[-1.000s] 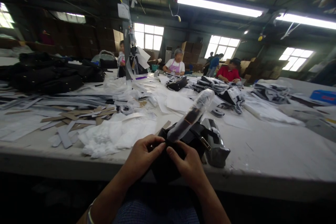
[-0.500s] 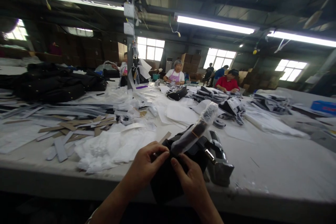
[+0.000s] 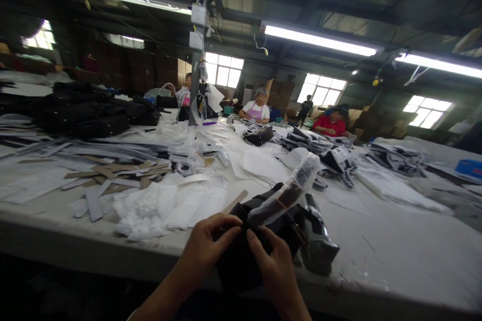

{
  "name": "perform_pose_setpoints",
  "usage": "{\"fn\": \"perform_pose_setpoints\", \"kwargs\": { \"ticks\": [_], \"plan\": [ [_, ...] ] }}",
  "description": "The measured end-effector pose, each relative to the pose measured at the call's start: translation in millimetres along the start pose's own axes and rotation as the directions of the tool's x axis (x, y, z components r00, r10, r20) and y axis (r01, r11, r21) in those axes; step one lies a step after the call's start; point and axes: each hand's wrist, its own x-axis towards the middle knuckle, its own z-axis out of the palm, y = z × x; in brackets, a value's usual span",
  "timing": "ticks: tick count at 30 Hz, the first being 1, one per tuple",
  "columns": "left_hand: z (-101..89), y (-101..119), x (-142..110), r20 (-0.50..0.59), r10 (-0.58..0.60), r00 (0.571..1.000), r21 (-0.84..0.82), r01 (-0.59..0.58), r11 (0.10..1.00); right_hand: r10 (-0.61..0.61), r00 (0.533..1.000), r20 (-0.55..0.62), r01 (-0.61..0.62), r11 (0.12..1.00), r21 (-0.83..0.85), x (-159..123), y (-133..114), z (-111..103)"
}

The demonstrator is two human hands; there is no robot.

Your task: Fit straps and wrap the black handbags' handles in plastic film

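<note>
A black bag (image 3: 241,266) rests at the table's front edge, partly overhanging it. My left hand (image 3: 211,241) pinches the bag's upper edge between thumb and fingers. Close beside it, my right hand (image 3: 273,256) grips the same edge, thumb and forefinger near the left fingertips. What exactly lies between the fingertips is too dark to make out. A handle wrapped in clear plastic (image 3: 284,195) rises from the bag and slants away to the right. Against the bag's right side lies a dark grey plastic-wrapped piece (image 3: 320,246).
Crumpled white wrapping sheets (image 3: 161,205) and grey and brown strips (image 3: 113,175) cover the left of the white table (image 3: 391,246). Black bags (image 3: 83,115) are heaped at the far left. A metal post (image 3: 196,80) stands behind. Across the table, several people work near more wrapped pieces (image 3: 339,160).
The view has shifted slightly, so the scene sits a little further right. Both hands keep their pinch on the bag's edge, with the fingertips a little closer together.
</note>
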Motion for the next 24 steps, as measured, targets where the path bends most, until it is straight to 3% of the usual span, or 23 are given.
{"fn": "perform_pose_setpoints", "kwargs": {
  "ticks": [9, 17, 24],
  "plan": [
    [3.6, -6.2, -5.2, -0.029, -0.092, 0.995, -0.100, 0.088, 0.991, 0.067, 0.998, 0.000, -0.067, 0.997, -0.032, -2.2, -4.6, 5.6],
    [10.9, -11.9, -8.8, -0.044, -0.064, 0.997, -0.129, 0.058, 0.990, 0.110, 0.994, -0.006, -0.110, 0.994, 0.018, -8.0, -1.2, 8.5],
    [9.3, -4.5, -9.8, 0.013, -0.100, 0.995, -0.106, 0.101, 0.989, -0.028, 0.996, -0.088, 0.022, 0.998, -0.063, -17.2, 4.0, 14.5]
  ]
}}
